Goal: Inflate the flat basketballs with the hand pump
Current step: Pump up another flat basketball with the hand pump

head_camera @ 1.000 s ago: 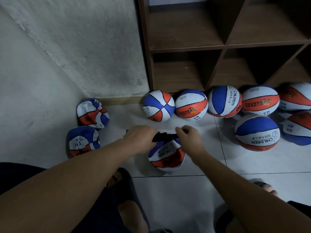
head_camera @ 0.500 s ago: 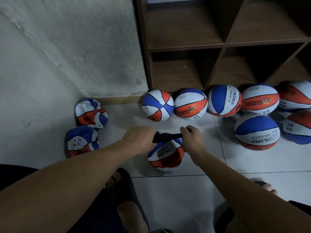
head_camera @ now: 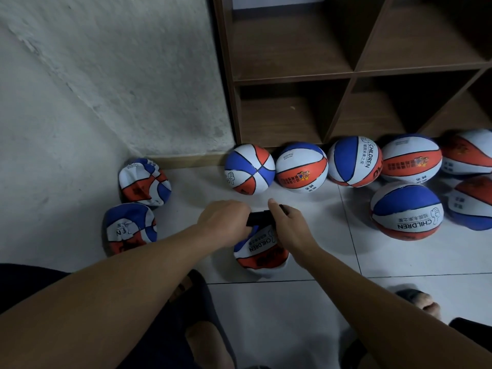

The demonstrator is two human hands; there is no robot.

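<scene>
**A:** Where's the pump?

**B:** I see the hand pump [head_camera: 259,219] lying crosswise over the flat basketball [head_camera: 259,255], on the floor between the feet, its long axis running left to right. My left hand [head_camera: 225,222] grips one end, my right hand [head_camera: 288,227] the other, both sets of fingers curled round it.

**A:** Which hand drives?

**B:** Both are equally near; I'd judge the stroke runs along that axis.

**A:** Anything in the shelf?

**B:** The shelf [head_camera: 292,75] cubbies hold no balls that I can see.
</scene>
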